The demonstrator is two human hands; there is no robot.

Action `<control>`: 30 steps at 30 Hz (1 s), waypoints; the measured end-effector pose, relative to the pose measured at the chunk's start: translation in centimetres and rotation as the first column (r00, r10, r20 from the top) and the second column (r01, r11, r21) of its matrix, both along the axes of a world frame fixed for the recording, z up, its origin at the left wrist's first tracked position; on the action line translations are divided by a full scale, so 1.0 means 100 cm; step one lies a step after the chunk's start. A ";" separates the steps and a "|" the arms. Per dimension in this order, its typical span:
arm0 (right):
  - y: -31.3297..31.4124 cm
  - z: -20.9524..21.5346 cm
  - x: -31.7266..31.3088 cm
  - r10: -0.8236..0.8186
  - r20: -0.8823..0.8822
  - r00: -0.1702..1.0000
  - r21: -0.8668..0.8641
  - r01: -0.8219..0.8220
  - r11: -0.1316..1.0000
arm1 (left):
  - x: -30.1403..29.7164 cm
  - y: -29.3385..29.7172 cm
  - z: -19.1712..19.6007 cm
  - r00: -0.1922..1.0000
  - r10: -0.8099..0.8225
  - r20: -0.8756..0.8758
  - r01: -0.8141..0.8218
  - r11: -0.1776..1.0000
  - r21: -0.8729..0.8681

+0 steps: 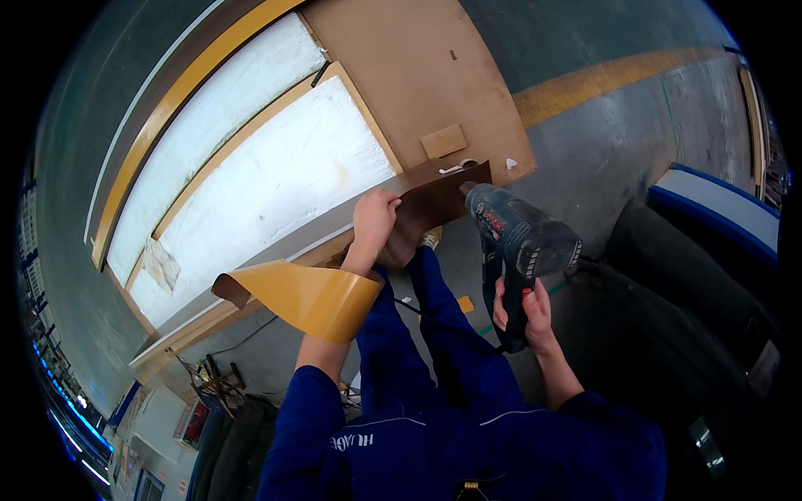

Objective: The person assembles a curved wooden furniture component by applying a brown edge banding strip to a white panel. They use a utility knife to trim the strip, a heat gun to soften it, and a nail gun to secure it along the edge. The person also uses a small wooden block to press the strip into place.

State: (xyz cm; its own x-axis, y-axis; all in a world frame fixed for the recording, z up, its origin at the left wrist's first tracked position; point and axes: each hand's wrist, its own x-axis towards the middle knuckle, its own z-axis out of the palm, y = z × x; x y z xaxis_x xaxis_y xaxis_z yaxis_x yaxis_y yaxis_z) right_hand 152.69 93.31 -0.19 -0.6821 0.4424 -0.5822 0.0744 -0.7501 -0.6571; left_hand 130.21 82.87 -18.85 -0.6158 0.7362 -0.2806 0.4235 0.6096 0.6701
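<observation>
Pressing the brown edging strip (426, 204) onto the panel's edge (276, 250), your left hand (373, 221) keeps fingers curled on it; your right hand (522, 313) grips a dark heat gun (518, 242), nozzle just beside the strip.

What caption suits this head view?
Left hand presses brown edge strip onto panel; right hand aims heat gun.

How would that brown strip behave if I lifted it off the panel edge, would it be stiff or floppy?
Probably floppy: the strip already curls into a loose loop over the forearm below the left hand. It likely weighs little, since it looks sheet-thin. Its free end rolls over on itself, so it may spring back into a curl when let go.
</observation>
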 end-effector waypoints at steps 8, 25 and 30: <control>-0.001 -0.003 -0.005 0.037 0.094 0.995 -0.053 -0.032 0.998 | 0.005 -0.001 0.000 0.998 0.053 0.029 -0.055 0.998 0.042; 0.002 -0.019 -0.005 0.107 0.178 0.978 -0.012 -0.106 0.994 | 0.004 -0.001 -0.001 0.996 0.047 0.078 -0.050 0.998 0.035; -0.001 -0.025 -0.002 0.086 0.191 0.978 -0.009 -0.086 0.996 | 0.004 -0.002 -0.001 0.995 0.052 0.086 -0.056 0.997 0.047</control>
